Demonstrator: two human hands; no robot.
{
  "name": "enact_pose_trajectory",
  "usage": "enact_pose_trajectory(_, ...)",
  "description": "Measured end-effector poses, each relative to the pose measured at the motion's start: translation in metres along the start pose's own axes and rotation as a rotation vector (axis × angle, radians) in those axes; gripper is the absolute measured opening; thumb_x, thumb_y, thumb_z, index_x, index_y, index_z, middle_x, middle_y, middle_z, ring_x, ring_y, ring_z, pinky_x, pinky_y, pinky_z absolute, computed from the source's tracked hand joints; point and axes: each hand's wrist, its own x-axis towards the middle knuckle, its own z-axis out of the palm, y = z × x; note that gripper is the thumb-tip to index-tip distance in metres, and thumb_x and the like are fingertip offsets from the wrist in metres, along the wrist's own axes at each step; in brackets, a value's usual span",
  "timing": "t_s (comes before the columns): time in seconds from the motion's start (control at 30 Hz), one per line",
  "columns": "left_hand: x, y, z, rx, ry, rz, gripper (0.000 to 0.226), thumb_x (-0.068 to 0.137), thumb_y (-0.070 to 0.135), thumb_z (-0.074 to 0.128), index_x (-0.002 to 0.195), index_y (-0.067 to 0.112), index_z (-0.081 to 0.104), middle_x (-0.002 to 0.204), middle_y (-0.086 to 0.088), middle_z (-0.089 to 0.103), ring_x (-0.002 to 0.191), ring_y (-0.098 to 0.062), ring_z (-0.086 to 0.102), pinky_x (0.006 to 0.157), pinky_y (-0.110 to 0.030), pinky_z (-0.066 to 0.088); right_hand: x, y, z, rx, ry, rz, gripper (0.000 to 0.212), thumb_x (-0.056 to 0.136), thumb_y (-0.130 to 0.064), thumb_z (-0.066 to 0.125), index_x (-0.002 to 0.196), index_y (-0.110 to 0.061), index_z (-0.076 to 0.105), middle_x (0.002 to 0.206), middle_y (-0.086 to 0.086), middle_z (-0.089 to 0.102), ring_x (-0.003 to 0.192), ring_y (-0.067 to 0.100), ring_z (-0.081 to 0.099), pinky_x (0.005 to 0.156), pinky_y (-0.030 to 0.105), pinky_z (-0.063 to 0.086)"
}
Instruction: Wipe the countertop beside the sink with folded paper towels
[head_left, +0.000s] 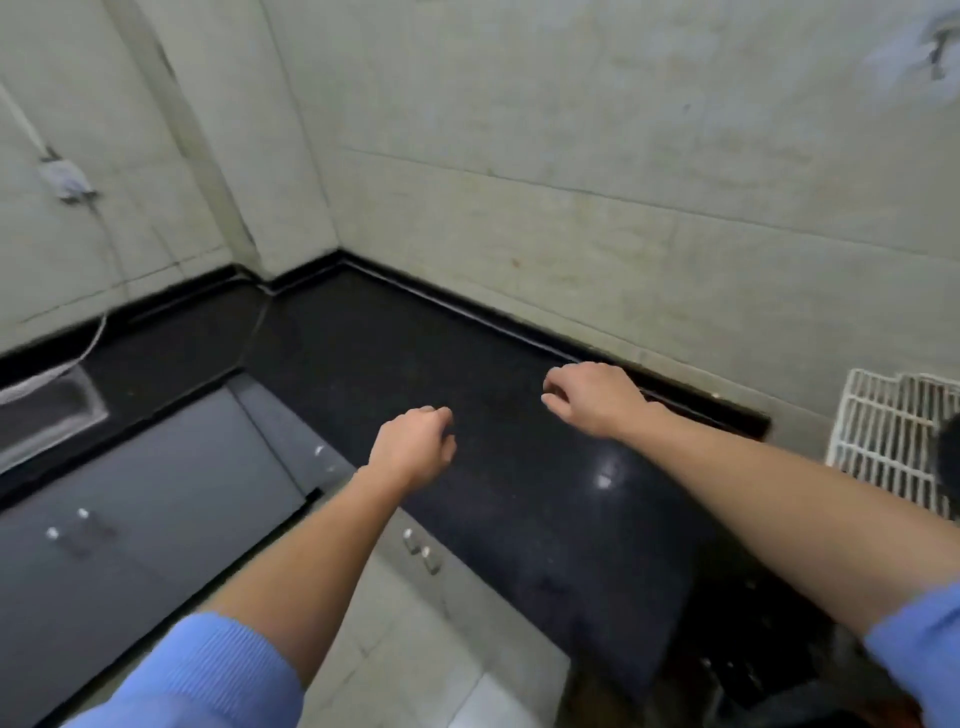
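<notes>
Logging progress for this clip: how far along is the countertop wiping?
Nothing shows as done: no paper towels are in view. The left hand and right hand hover over the black countertop, fingers loosely curled, holding nothing. Fetching towels and all wiping remain.

Kitchen, likely domestic: L-shaped black speckled countertop (467, 353) against pale tiled walls (571, 156), grey cabinet doors (156, 493) with small metal knobs below, white wire rack (883, 431) right, wall socket (65, 179) with cable left.
</notes>
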Motion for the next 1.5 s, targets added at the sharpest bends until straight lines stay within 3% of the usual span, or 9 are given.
enact_pose_trajectory(0.17,-0.052,-0.148,-0.030,0.060,0.014,-0.118,0.022,0.090,0.031,0.048,0.106,0.019,0.059,0.108,-0.004,0.063,0.100,-0.028,0.060,0.078,-0.038,0.050,0.078,-0.140,0.024,0.002,-0.004,-0.135,0.026,0.095,-0.041,0.043,0.108,-0.025,0.059,0.105,0.000,0.066,0.094,0.026,0.061,0.069,0.033,0.042)
enact_pose_trajectory(0.4,-0.123,-0.327,-0.066,0.097,0.001,-0.360,0.029,0.091,0.030,0.048,0.116,0.019,0.058,0.114,-0.004,0.063,0.104,-0.026,0.059,0.079,-0.035,0.049,0.168,-0.325,0.050,0.043,-0.039,-0.378,0.026,0.095,-0.040,0.044,0.109,-0.023,0.058,0.106,0.001,0.065,0.095,0.025,0.061,0.074,0.036,0.047)
enact_pose_trajectory(0.73,-0.166,-0.495,-0.059,0.083,-0.035,-0.635,0.029,0.090,0.027,0.048,0.114,0.017,0.059,0.115,-0.007,0.064,0.105,-0.030,0.058,0.080,-0.037,0.049,0.309,-0.502,0.112,0.021,-0.091,-0.627,0.033,0.095,-0.042,0.045,0.120,-0.023,0.056,0.114,0.003,0.066,0.104,0.026,0.060,0.081,0.038,0.049)
enact_pose_trajectory(0.9,-0.152,-0.596,-0.076,0.103,-0.005,-0.783,0.033,0.090,0.029,0.049,0.120,0.019,0.057,0.117,-0.006,0.062,0.108,-0.029,0.057,0.083,-0.036,0.046,0.403,-0.589,0.137,0.053,-0.085,-0.760,0.033,0.093,-0.041,0.045,0.117,-0.022,0.057,0.111,0.003,0.065,0.102,0.027,0.060,0.079,0.038,0.047)
enact_pose_trajectory(1.07,-0.142,-0.680,-0.093,0.083,0.060,-0.934,0.027,0.089,0.032,0.049,0.111,0.019,0.060,0.113,-0.004,0.064,0.104,-0.029,0.059,0.082,-0.038,0.049,0.489,-0.675,0.148,0.066,-0.097,-0.878,0.030,0.093,-0.041,0.046,0.113,-0.022,0.057,0.109,0.004,0.064,0.100,0.028,0.060,0.076,0.037,0.046)
enact_pose_trajectory(1.27,-0.171,-0.753,-0.083,0.023,0.012,-1.071,0.027,0.088,0.030,0.050,0.110,0.018,0.059,0.110,-0.005,0.062,0.105,-0.028,0.057,0.080,-0.036,0.045,0.535,-0.780,0.180,0.060,-0.199,-1.030,0.033,0.092,-0.040,0.045,0.117,-0.023,0.057,0.113,0.005,0.066,0.102,0.029,0.061,0.080,0.039,0.050)
enact_pose_trajectory(1.5,-0.214,-0.875,-0.089,0.000,0.002,-1.171,0.024,0.089,0.029,0.051,0.107,0.017,0.060,0.107,-0.009,0.065,0.099,-0.031,0.060,0.079,-0.038,0.049,0.573,-0.906,0.214,0.041,-0.199,-1.099,0.032,0.092,-0.038,0.046,0.114,-0.019,0.059,0.112,0.006,0.067,0.105,0.029,0.060,0.080,0.037,0.048)
